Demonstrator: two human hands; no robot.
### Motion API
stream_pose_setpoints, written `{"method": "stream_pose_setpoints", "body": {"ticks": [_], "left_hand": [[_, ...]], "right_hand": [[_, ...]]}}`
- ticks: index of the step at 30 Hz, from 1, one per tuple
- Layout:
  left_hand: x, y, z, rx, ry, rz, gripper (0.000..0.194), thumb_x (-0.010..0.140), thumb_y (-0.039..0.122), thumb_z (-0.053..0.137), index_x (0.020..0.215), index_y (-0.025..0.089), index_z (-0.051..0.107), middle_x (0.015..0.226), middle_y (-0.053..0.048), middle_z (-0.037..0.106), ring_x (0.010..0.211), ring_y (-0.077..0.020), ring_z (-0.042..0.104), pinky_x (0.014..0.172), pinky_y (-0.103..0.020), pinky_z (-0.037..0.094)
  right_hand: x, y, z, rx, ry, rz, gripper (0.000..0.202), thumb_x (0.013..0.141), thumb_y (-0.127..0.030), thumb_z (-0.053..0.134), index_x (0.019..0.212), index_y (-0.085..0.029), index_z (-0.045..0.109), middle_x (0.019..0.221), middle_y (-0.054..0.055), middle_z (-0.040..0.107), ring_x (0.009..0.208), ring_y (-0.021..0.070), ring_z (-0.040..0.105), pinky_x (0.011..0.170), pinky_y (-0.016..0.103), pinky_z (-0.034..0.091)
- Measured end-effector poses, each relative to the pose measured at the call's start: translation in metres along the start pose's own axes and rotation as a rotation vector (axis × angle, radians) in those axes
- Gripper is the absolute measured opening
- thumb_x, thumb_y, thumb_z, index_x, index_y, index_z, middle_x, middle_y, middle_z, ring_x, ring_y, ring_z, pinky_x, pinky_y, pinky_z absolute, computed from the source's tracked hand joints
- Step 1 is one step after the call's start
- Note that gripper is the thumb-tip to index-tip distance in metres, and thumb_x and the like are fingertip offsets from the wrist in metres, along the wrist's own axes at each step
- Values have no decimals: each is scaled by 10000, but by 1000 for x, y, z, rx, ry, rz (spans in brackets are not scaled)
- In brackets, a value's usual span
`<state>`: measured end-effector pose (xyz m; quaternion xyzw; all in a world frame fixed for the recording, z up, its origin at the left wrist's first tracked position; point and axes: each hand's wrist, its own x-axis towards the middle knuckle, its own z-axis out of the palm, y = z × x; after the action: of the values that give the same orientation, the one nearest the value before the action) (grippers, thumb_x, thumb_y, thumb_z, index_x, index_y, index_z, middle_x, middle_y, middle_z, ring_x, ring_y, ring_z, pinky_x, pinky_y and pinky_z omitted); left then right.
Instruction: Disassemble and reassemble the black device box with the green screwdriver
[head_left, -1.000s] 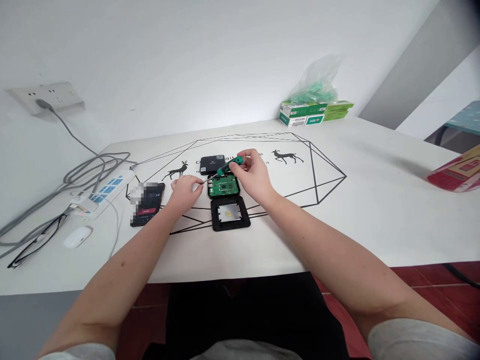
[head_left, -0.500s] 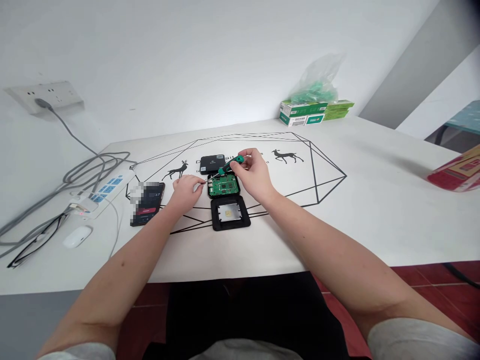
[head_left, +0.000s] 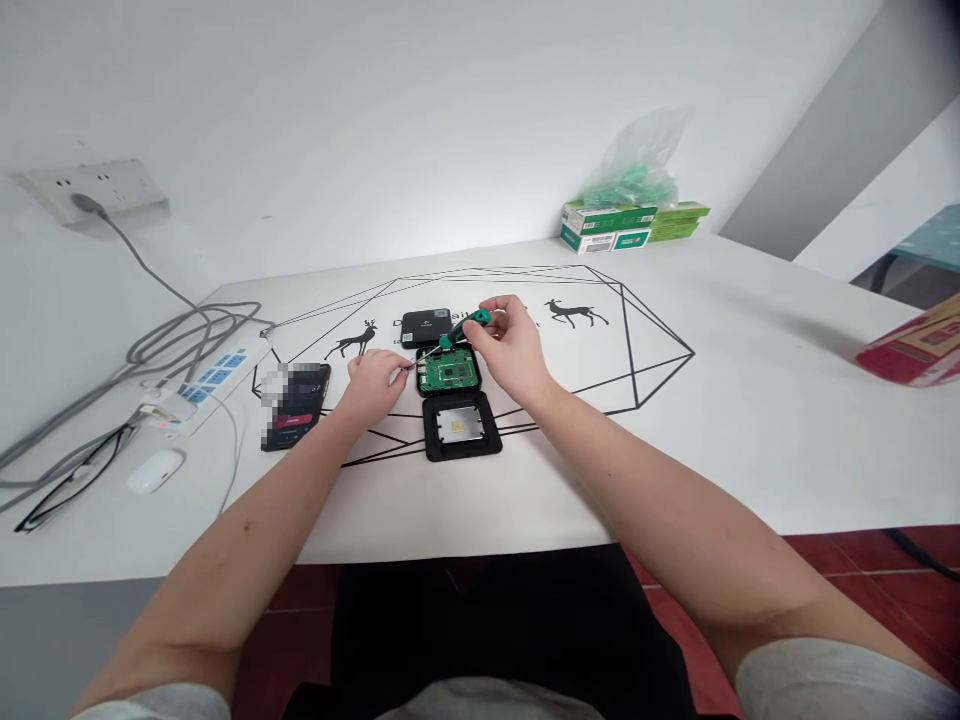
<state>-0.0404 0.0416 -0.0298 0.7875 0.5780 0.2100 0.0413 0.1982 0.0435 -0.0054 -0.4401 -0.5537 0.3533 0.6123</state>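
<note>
My right hand (head_left: 511, 345) is closed around the green handle of a screwdriver (head_left: 466, 328), which slants down to the left. Its thin shaft passes over the upper left of a green circuit board (head_left: 450, 371) in an open black case. At the tip, my left hand (head_left: 377, 383) pinches with thumb and finger; whatever it may hold there is too small to make out. Just nearer me lies a black cover (head_left: 493, 434) with a silver metal plate (head_left: 460, 425) in it. Behind the board rests a flat black lid (head_left: 425, 328) with stickers.
Left of my hands lie a phone (head_left: 297, 408), a white power strip (head_left: 225, 380) with grey cables, a white earbud case (head_left: 155, 471) and glasses (head_left: 75, 480). Green and white boxes (head_left: 607, 228) under a plastic bag (head_left: 637, 165) stand at the back. A red package (head_left: 911, 350) is at far right.
Almost nothing differs. Both hands keep the same pose, with the screwdriver tip still at the left fingertips; the whole view has shifted very slightly.
</note>
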Motion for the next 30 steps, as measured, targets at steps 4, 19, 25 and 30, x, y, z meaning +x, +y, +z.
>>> {"method": "stream_pose_setpoints", "body": {"ticks": [4,19,25,30], "left_hand": [[0,1,0,3,-4,-3,263,1002,249,537,1042,276,796,1208,-67,802,1282,-318,640,1158,-550,392],[0,1,1,27,-37,14,233,1004,244,534,1010,258,767,1196,-77,800,1269,-319,646,1143,-562,387],[-1,0,1,2,-39,30,245,1007,267,528,1007,268,773,1191,-74,801,1265,-318,645,1138,-549,398],[-2,0,0,-26,-52,105,218,994,260,557,1010,256,774,1200,-78,800,1263,-310,646,1124,-536,426]], "right_hand": [[0,0,-1,-7,-2,3,294,835,-347,733,1050,-263,552,806,-55,622,693,138,567,745,353,508],[-6,-4,-2,-39,-120,-147,314,818,-344,714,1090,-271,578,980,1,695,847,175,651,792,372,538],[-8,-6,-2,24,-216,-212,304,845,-334,706,1132,-275,625,1055,24,712,938,192,675,867,397,586],[-8,-6,-4,29,-248,-294,307,900,-338,666,1200,-278,682,1263,61,722,1018,201,674,911,408,628]]}}
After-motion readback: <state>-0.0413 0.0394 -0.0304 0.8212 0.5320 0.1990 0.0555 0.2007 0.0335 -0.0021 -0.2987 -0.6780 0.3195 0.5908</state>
